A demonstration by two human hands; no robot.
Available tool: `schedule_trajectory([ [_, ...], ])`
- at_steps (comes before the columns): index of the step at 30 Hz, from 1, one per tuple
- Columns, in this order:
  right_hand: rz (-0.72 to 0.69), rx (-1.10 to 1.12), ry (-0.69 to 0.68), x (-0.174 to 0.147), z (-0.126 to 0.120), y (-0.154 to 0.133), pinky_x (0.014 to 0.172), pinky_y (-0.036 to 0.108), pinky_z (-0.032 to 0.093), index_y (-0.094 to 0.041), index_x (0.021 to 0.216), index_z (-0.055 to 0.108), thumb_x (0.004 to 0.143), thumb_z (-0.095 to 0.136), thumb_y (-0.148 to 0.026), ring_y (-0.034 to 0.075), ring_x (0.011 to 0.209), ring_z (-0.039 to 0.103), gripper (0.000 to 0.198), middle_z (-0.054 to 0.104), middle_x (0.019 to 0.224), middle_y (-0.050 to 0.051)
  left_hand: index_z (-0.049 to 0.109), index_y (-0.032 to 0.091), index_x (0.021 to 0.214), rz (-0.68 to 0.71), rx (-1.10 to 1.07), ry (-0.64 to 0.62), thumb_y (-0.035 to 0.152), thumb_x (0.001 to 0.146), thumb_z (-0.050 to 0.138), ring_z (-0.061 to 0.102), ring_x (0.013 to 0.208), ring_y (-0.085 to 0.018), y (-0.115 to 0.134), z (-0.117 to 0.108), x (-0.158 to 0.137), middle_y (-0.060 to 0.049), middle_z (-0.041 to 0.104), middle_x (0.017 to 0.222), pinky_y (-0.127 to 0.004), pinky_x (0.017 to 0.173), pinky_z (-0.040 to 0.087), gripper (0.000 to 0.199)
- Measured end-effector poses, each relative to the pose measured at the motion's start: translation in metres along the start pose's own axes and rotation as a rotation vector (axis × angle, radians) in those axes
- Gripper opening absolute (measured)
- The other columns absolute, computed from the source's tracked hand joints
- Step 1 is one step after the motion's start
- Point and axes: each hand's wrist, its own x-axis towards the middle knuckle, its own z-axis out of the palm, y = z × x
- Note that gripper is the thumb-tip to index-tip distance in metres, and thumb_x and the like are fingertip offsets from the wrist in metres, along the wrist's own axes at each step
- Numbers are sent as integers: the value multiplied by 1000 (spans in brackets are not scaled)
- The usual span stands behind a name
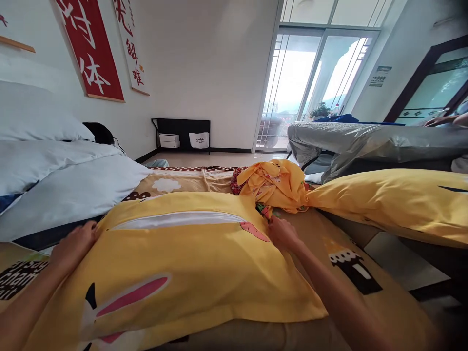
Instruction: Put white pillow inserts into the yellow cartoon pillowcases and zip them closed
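In front of me a yellow pillowcase [190, 258] with rabbit and carrot prints lies spread on the bed. A long slit near its far edge shows white fabric [179, 220] inside. At its left edge, my left hand [76, 239] is closed on the far corner, with the fingertips partly hidden. My right hand [283, 233] pinches the right edge close to the printed carrot. Just beyond that hand sits a crumpled orange-yellow cloth [278, 183].
White pillows [66, 180] are piled at the left. Another yellow pillow [398, 202] lies at the right. Behind it stands a plastic-covered mattress [351, 139], with a person's hand [438, 119] at the far right. A patterned blanket [343, 243] covers the bed.
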Motion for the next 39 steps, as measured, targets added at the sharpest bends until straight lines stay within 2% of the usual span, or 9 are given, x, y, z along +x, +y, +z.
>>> schedule_trajectory([
  [4, -160, 40, 79, 14, -57, -36, 63, 24, 34, -19, 110, 59, 90, 47, -33, 18, 81, 61, 27, 68, 92, 8, 48, 11, 132, 280, -118, 177, 32, 90, 27, 50, 123, -29, 83, -53, -20, -14, 51, 137, -41, 104, 36, 52],
  [8, -507, 105, -20, 4, -95, -94, 57, 23, 31, -20, 86, 64, 85, 54, -37, 12, 63, 52, 20, 65, 74, 0, 62, 15, 115, 721, -229, 170, 33, 90, 33, 55, 116, -24, 190, -90, -50, -8, 63, 124, -35, 103, 39, 42],
  [13, -906, 298, -377, -10, -47, -114, 62, 21, 37, -20, 92, 69, 86, 53, -27, 10, 64, 54, 19, 68, 76, 0, 67, 21, 99, 1050, -277, -216, 21, 86, 41, 64, 87, -18, 253, -43, -81, -3, 71, 96, -26, 81, 47, 29],
  [16, -962, 312, -485, -2, -13, -102, 69, 21, 41, -19, 93, 71, 86, 54, -24, 12, 73, 58, 19, 70, 86, 2, 66, 18, 89, 1099, -246, -340, 30, 92, 41, 62, 84, -18, 260, 2, -94, -5, 69, 89, -26, 78, 46, 28],
  [19, -981, 318, -527, 3, -15, -89, 72, 22, 42, -19, 99, 71, 87, 53, -24, 14, 79, 60, 23, 71, 94, 4, 65, 18, 89, 1024, -254, -371, 39, 95, 39, 61, 88, -19, 261, 14, -95, -6, 67, 90, -27, 79, 44, 34],
  [27, -913, 309, -428, -6, -47, -67, 76, 25, 42, -23, 105, 72, 94, 44, -30, 17, 87, 60, 31, 69, 96, 6, 63, 17, 71, 661, 5, -452, 51, 88, 42, 55, 66, -18, 228, -41, -63, -6, 64, 75, -27, 58, 31, 43],
  [30, -880, 255, -387, -6, -50, -64, 72, 25, 40, -25, 103, 73, 94, 46, -33, 16, 83, 58, 30, 64, 89, 6, 62, 18, 63, 514, 130, -415, 57, 87, 39, 52, 61, -19, 202, -51, -49, -6, 63, 68, -28, 56, 26, 52],
  [33, -805, 228, -355, -8, -62, -59, 67, 25, 38, -25, 99, 74, 92, 48, -37, 15, 76, 56, 29, 61, 86, 5, 49, 17, 50, 449, 119, -530, 58, 88, 38, 46, 51, -15, 183, -56, -36, -3, 53, 54, -28, 57, 28, 57],
  [39, -642, 214, -230, -11, -79, -40, 66, 26, 37, -21, 90, 70, 89, 43, -25, 15, 74, 56, 28, 67, 85, 4, 45, 18, 56, 373, 204, -484, 60, 89, 30, 50, 59, -18, 193, -67, -43, -5, 58, 63, -28, 59, 29, 55],
])
